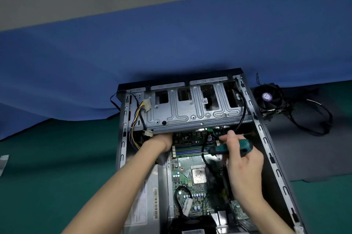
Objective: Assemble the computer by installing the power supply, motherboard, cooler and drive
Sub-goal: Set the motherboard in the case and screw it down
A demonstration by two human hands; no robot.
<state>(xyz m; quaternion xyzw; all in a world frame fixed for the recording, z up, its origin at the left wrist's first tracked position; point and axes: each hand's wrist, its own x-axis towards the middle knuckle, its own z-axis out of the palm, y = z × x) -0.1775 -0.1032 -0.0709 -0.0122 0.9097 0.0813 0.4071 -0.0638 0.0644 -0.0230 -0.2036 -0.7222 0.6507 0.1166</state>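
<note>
- Right hand (245, 169) grip wrapped on screwdriver (231, 147), long axis roughly 9-to-3; I can't make out the tip.
- Motherboard (190, 186) lies in case (266, 138); its far edge is at 11 o'clock from that grip, under drive cage (190, 108).
- Left hand (163, 141) is nearer that edge, forearm stretched in; fingers hidden, so I can't tell its grip.

Green surface (57, 167) underfoot here, the open computer case (271, 157) sitting on it. Just right, a dark grey mat (304, 153) carries the cooler fan (268, 98) and a looped black cable (317, 134). Far left, a silvery plate (3, 161); blue cloth (76, 81) drapes down behind.
</note>
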